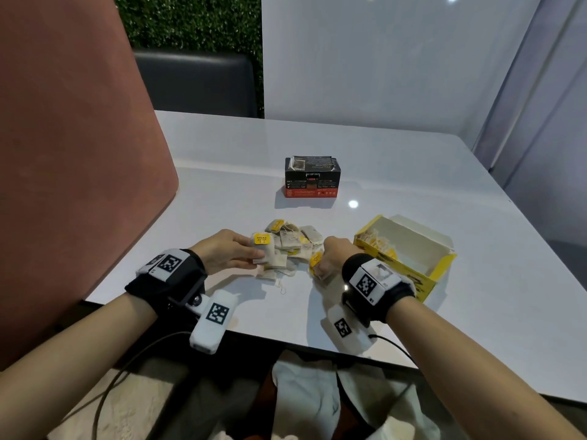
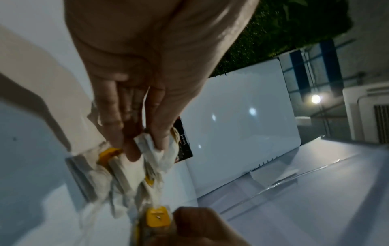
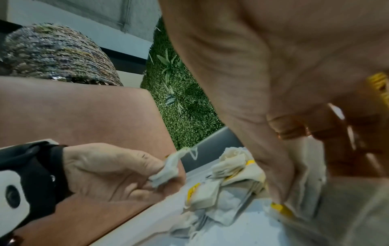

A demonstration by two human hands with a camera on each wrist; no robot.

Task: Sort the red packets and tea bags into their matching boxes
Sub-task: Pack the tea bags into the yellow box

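Observation:
A heap of cream tea bags (image 1: 290,246) with yellow tags lies on the white table (image 1: 413,192) in front of me. My left hand (image 1: 227,250) pinches tea bags (image 2: 147,146) at the heap's left side, thumb and fingers on them. My right hand (image 1: 330,257) is curled round tea bags (image 1: 315,261) at the heap's right edge; in the right wrist view the curled fingers (image 3: 294,128) press on bags (image 3: 280,208). The open yellow box (image 1: 409,252) stands just right of my right hand, with tea bags inside. The black and red box (image 1: 312,178) stands behind the heap.
A pink padded chair back (image 1: 73,173) rises along the table's left side. A white wall panel (image 1: 381,58) stands behind the table. Cables hang from my wrist cameras near the table's front edge (image 1: 286,347).

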